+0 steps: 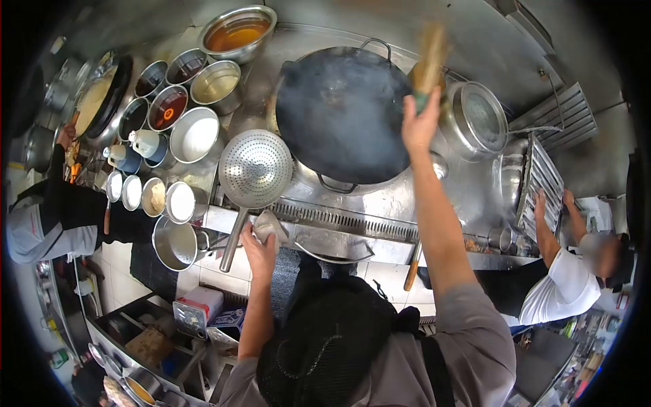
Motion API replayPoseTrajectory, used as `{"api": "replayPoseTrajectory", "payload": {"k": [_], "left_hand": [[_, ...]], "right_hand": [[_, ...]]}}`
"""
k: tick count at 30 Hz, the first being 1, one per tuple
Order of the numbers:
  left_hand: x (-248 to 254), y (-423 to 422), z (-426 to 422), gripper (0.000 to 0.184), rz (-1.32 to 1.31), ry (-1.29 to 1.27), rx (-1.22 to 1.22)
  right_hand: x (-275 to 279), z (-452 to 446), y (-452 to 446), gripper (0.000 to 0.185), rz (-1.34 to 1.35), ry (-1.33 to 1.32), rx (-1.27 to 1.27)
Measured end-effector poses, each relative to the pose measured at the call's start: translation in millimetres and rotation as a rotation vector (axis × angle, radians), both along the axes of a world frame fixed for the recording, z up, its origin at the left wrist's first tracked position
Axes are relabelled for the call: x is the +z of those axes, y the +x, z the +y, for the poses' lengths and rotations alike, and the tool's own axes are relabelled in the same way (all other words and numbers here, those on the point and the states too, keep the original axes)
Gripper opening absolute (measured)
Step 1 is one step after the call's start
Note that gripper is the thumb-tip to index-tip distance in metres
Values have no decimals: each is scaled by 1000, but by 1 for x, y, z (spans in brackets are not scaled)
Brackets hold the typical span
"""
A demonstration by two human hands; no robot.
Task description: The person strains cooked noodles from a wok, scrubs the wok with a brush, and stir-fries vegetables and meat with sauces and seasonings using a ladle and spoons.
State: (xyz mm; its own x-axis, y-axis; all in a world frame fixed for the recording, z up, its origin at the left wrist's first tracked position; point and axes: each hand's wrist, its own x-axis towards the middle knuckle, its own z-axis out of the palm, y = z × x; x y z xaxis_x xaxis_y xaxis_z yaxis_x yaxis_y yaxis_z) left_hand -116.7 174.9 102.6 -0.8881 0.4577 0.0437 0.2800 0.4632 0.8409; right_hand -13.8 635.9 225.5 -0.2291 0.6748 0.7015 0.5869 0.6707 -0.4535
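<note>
My right hand (422,121) grips a bamboo wok brush (434,57) by its green-bound part, at the right rim of a large black wok (342,112). The brush's bristles point up and are smeared by motion. Steam or smoke hangs over the wok and blurs its inside. A folded whitish cloth (270,227) is in my left hand (261,254), in front of the stove edge. Just left of that hand is the handle of a perforated metal strainer (255,166), which rests beside the wok.
Several metal pots and bowls of liquids and seasonings stand left, with an amber-filled bowl (237,34) behind. A lidded pot (478,117) sits right of the wok. One co-worker (563,271) touches a metal rack (540,186) at right; another (54,217) works at far left.
</note>
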Motion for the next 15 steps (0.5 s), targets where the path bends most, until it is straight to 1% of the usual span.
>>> {"api": "replayPoseTrajectory", "payload": {"k": [1, 2, 3, 4, 5, 6, 7, 8, 9, 10, 12, 13, 14, 15], "left_hand": [[10, 4, 8, 68, 252, -111, 5], [24, 10, 22, 67, 262, -64, -28], [52, 16, 41, 67, 365, -16, -151], [61, 22, 58, 68, 345, -13, -236], [82, 29, 76, 72, 329, 9, -353], [87, 38, 90, 74, 382, -71, -429], [90, 42, 104, 80, 359, -33, -497], [90, 45, 116, 78, 341, 0, -520], [90, 45, 123, 77, 329, 35, -548], [88, 41, 124, 77, 333, 43, -551], [83, 36, 117, 75, 304, -22, -552], [78, 33, 111, 75, 302, -19, -560], [73, 30, 102, 73, 300, -46, -528], [70, 26, 94, 71, 297, -75, -498]], "right_hand": [[-30, 1, -16, 74, -103, -45, -38], [-24, -10, -29, 73, -268, -581, 62], [-17, -29, -35, 71, -437, -1122, 159], [-16, -49, -33, 72, -571, -1132, 354], [-14, -65, -30, 72, -704, -1136, 548], [-2, -68, -27, 72, -711, -1134, 547], [16, -62, -16, 73, -681, -1403, 675], [29, -54, 0, 75, -633, -1681, 794], [38, -22, 10, 75, -779, -1704, 754], [43, 2, 20, 69, -856, -1573, 591], [52, 31, 36, 67, -876, -1163, 293], [37, 35, 45, 67, -874, -1166, 285], [6, 35, 59, 67, -637, -641, 143], [-13, 28, 74, 67, -390, -124, 5]]}}
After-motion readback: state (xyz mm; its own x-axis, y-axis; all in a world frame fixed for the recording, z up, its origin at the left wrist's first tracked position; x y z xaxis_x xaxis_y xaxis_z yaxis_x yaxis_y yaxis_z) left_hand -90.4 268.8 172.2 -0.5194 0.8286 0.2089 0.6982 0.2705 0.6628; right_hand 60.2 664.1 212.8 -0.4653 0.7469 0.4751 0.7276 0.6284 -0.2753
